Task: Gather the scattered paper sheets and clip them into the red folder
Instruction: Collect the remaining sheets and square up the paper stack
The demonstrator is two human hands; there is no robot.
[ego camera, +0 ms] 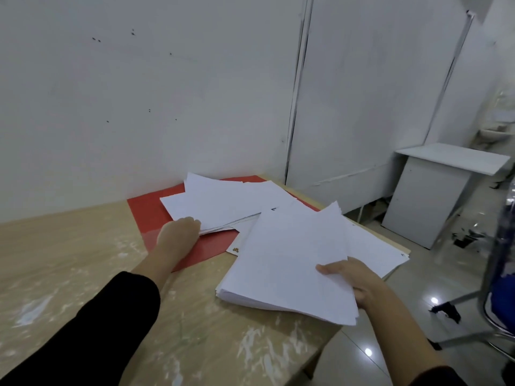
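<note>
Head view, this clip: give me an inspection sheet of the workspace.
Surface: wooden table, pale smears, set against a white wall.
Job's things: red folder flat at the wall; loose sheets lying on it; thick stack at the table's right edge.
Clutter: nothing seen.
Grip: left hand on the loose sheets' edge; right hand holds the stack.
Cables: nothing seen.
Surroundings: white cabinet, tiled floor, chair base on the right.

text: none legible | paper sheets [289, 254]: marks too blurred to read
</note>
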